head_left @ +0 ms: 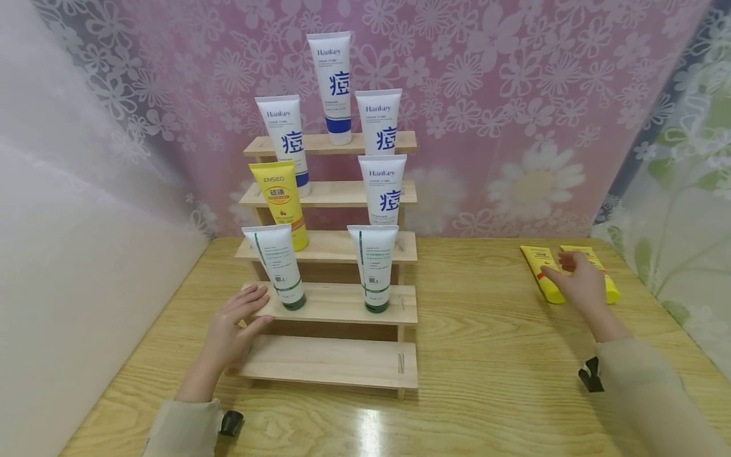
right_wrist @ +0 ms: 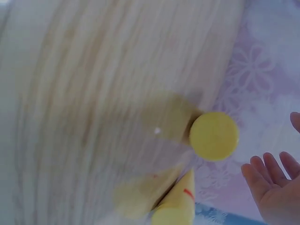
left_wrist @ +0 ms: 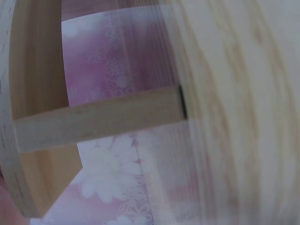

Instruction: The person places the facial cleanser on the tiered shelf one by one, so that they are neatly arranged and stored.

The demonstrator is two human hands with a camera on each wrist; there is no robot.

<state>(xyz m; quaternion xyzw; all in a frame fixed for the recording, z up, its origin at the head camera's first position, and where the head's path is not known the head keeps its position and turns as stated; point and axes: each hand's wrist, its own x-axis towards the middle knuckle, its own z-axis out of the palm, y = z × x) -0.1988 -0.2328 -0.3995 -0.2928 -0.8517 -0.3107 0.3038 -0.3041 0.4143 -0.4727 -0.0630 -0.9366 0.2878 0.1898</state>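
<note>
- Resting against the left end of the wooden stepped rack (head_left: 337, 303), the left hand (head_left: 231, 330) lies with fingers straight and relaxed, gripping nothing; its fingertips touch the second step from the bottom, and its thumb points toward the green-and-white tube (head_left: 280, 263) standing just beside it.
- The right hand (head_left: 579, 281) hovers over two yellow tubes (head_left: 544, 274) lying flat side by side near the far right edge of the wooden table (head_left: 491, 355); its fingers are spread and loose, holding nothing, and the head view does not show whether they touch the tubes.
- The right wrist view shows the open palm (right_wrist: 274, 187) next to a round yellow cap (right_wrist: 214, 135) and the end of a second yellow tube (right_wrist: 176, 208), both blurred.
- The left wrist view shows only blurred wooden slats (left_wrist: 98, 122) of the rack, close up.
- On the rack stand a second green-and-white tube (head_left: 374, 266), one yellow tube (head_left: 281, 200) on the third step, and four white tubes with blue print (head_left: 384, 188) on the upper steps.
- A pink floral cloth (head_left: 485, 114) hangs behind the table.
</note>
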